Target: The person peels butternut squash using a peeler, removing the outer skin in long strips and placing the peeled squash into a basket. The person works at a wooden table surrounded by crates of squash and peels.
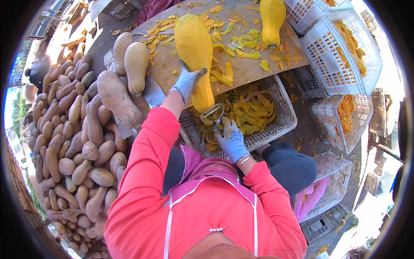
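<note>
A peeled yellow squash (pixel 193 42) lies lengthwise on the board, its narrow end reaching over the near edge. Gloved, my left hand (pixel 188 79) grips it around the neck, thumb on the right side. In my gloved right hand (pixel 231 139) is a wide metal-framed peeler (pixel 212 113), its blade at the tip of the squash's near end. Below sits a crate (pixel 289 121) holding many peel strips (pixel 249 108). Curled peels (pixel 223 74) also lie on the board right of the squash.
Several unpeeled squashes (pixel 137 68) rest left of the board (pixel 245 73), beside a large squash heap (pixel 93 150). Another peeled squash (pixel 272 22) lies at the board's far right. White plastic crates (pixel 326 61) with orange pieces stand along the right.
</note>
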Demonstrator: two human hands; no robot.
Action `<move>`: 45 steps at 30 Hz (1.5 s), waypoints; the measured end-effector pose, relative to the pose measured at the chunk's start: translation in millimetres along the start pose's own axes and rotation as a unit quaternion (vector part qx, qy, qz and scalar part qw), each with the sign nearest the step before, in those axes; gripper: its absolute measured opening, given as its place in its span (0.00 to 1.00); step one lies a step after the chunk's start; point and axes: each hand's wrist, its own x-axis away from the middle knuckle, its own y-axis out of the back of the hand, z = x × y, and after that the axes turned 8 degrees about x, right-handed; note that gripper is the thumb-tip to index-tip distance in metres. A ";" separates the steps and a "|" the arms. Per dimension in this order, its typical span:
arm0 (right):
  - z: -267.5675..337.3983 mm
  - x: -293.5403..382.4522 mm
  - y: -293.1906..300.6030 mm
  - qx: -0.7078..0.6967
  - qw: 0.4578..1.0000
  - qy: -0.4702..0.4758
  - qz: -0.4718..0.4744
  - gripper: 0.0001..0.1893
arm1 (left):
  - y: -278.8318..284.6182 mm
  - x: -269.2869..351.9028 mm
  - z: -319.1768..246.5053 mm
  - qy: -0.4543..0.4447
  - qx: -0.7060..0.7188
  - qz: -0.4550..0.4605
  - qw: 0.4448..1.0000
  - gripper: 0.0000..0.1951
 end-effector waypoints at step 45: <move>-37.0 183.9 216.0 -0.356 0.893 -0.108 -0.253 0.28 | -114.0 8.4 59.6 -0.200 -0.497 -0.064 0.842 0.62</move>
